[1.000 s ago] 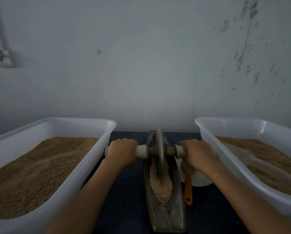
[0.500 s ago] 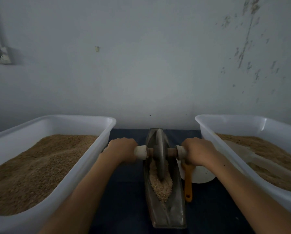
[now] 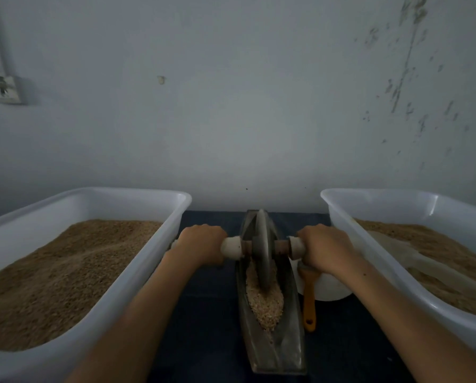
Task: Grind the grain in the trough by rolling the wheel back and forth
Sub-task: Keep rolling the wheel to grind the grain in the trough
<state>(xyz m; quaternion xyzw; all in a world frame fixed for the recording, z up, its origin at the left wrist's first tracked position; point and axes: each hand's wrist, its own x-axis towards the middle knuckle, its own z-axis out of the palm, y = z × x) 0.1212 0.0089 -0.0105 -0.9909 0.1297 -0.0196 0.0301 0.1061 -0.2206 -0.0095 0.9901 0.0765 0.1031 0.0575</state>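
1. Head view looks down on a long narrow trough (image 3: 272, 322) lying on a dark tabletop (image 3: 203, 313), its long axis running straight away from the person toward the wall (image 3: 245, 106).
2. An upright wheel (image 3: 262, 250) stands in the trough's groove, in the far half, with its lower edge sunk in the grain (image 3: 264, 302).
3. An axle crosses the wheel at right angles to the trough, ending in a pale handle on each side.
4. Left hand (image 3: 201, 243) has its fingers curled over the left handle (image 3: 231, 247); right hand (image 3: 323, 248) is wrapped the same way round the right handle (image 3: 297, 247). Both are clamped on, knuckles up.
5. Both hands sit level with each other, one on each side of the wheel, so neither is nearer.
6. Most of the visible grain lies on the near side of the wheel, toward the person; whether any lies beyond the wheel cannot be told.
7. My judgement: the next stroke should pull toward the body along the trough, both arms drawing equally so the wheel stays upright and does not climb the sloping sides.
8. Either side stands a white tub of brown grain, the left tub (image 3: 148, 272) and the right tub (image 3: 369, 258). An orange-handled brush (image 3: 309, 299) lies just right of the trough beside a white bowl (image 3: 330, 288).
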